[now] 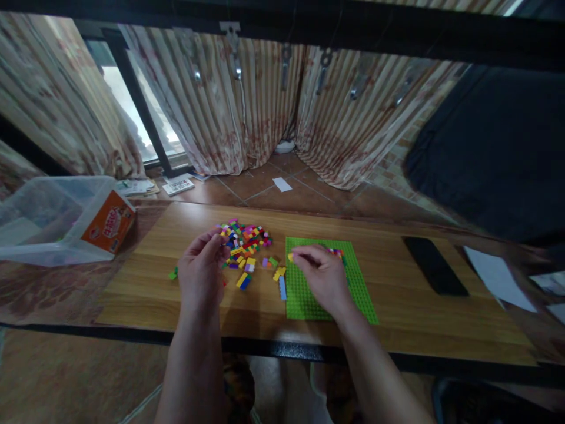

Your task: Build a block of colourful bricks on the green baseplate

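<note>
My right hand (324, 274) is over the left part of the green baseplate (309, 306), with thumb and fingers pinched on a small yellow brick (290, 257). Several coloured bricks (338, 252) sit on the plate behind that hand and are partly hidden by it. At the left edge of the loose brick pile (251, 235) is my left hand (202, 262), fingers closed together. What it holds, if anything, cannot be told from the bricks behind the fingertips. Between pile and plate lie a light blue long brick (282, 288), some yellow bricks (279, 273) and a yellow-and-blue pair (243, 281).
A clear plastic bin (57, 247) with an orange label stands left of the wooden tabletop (145, 282). A black phone-like slab (435, 265) lies on the right, with white paper (498, 277) beyond it. A dark bar (282, 23) crosses overhead before the curtains.
</note>
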The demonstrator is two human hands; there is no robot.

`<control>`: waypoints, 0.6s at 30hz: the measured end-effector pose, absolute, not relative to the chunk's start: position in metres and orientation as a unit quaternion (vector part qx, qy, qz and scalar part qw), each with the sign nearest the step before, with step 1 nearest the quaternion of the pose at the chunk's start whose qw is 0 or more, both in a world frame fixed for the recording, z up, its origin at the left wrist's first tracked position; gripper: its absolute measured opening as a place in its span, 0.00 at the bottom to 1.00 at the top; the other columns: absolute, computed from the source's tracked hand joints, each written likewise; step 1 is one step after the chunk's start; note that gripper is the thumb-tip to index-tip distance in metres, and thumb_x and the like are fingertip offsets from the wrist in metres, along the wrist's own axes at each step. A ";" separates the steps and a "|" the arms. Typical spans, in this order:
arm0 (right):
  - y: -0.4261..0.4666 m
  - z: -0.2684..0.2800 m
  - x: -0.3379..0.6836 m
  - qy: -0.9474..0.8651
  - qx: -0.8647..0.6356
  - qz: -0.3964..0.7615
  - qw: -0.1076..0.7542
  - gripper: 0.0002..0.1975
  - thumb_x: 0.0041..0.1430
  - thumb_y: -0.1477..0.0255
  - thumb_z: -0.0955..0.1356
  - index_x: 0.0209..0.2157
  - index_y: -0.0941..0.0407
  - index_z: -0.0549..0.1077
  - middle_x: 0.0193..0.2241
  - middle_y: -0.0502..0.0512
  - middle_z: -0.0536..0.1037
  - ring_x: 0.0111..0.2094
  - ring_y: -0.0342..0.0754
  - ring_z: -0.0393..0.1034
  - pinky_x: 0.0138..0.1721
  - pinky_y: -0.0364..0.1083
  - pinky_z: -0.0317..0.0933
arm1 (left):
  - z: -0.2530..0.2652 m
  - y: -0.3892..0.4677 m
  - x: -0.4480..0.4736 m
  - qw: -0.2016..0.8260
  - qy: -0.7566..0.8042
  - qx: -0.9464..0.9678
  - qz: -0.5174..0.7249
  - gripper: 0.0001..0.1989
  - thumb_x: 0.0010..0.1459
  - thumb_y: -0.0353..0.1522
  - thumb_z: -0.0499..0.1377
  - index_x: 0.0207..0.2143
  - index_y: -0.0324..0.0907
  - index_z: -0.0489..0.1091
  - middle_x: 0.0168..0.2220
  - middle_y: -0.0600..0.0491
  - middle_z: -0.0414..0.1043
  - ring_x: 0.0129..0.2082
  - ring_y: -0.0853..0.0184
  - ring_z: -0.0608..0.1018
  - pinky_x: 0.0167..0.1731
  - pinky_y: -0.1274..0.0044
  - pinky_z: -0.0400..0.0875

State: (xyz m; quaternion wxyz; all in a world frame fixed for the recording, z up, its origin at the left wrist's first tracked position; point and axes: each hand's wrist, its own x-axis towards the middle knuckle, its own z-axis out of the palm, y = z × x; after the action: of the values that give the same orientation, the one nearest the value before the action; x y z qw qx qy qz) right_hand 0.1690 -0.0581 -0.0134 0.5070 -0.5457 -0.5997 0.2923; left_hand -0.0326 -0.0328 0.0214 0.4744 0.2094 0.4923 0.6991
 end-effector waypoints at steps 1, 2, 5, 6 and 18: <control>-0.057 -0.011 0.179 -0.593 -0.550 0.289 0.512 0.07 0.57 0.68 0.69 0.35 0.52 0.80 0.35 0.53 0.81 0.37 0.48 0.75 0.41 0.48 0.67 | 0.021 -0.033 -0.032 0.478 0.494 0.211 0.696 0.15 0.36 0.30 0.68 0.30 0.36 0.75 0.25 0.55 0.73 0.22 0.77 0.71 0.24 0.85 0.67; -0.056 -0.008 0.190 -0.582 -0.558 0.287 0.517 0.08 0.57 0.67 0.69 0.35 0.51 0.80 0.35 0.53 0.81 0.37 0.48 0.75 0.40 0.49 0.68 | 0.021 -0.032 -0.031 0.481 0.494 0.210 0.693 0.15 0.35 0.30 0.68 0.30 0.36 0.75 0.25 0.55 0.73 0.22 0.77 0.71 0.24 0.85 0.67; -0.057 -0.001 0.226 -0.566 -0.580 0.267 0.521 0.08 0.56 0.65 0.70 0.36 0.51 0.81 0.36 0.53 0.82 0.37 0.49 0.76 0.41 0.50 0.69 | 0.022 -0.032 -0.028 0.490 0.490 0.205 0.691 0.15 0.34 0.30 0.69 0.29 0.35 0.75 0.25 0.55 0.74 0.23 0.77 0.71 0.26 0.85 0.67; -0.059 0.002 0.238 -0.563 -0.591 0.259 0.517 0.09 0.55 0.64 0.70 0.35 0.52 0.81 0.35 0.53 0.82 0.35 0.49 0.76 0.40 0.51 0.69 | 0.022 -0.033 -0.027 0.493 0.488 0.206 0.690 0.15 0.34 0.30 0.69 0.29 0.35 0.75 0.25 0.55 0.73 0.23 0.76 0.71 0.26 0.85 0.67; -0.072 -0.004 0.275 -0.631 -0.620 0.253 0.391 0.08 0.55 0.66 0.71 0.33 0.53 0.81 0.33 0.53 0.83 0.35 0.51 0.77 0.41 0.51 0.68 | 0.017 -0.031 -0.014 0.511 0.489 0.240 0.665 0.17 0.35 0.33 0.71 0.31 0.36 0.76 0.25 0.55 0.74 0.23 0.76 0.72 0.26 0.84 0.67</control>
State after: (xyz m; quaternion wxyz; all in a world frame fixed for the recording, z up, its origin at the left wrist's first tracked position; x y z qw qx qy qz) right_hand 0.2751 -0.0724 -0.0041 0.3909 -0.6198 -0.6315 0.2535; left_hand -0.0142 -0.0314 0.0165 0.5108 0.2400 0.4893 0.6649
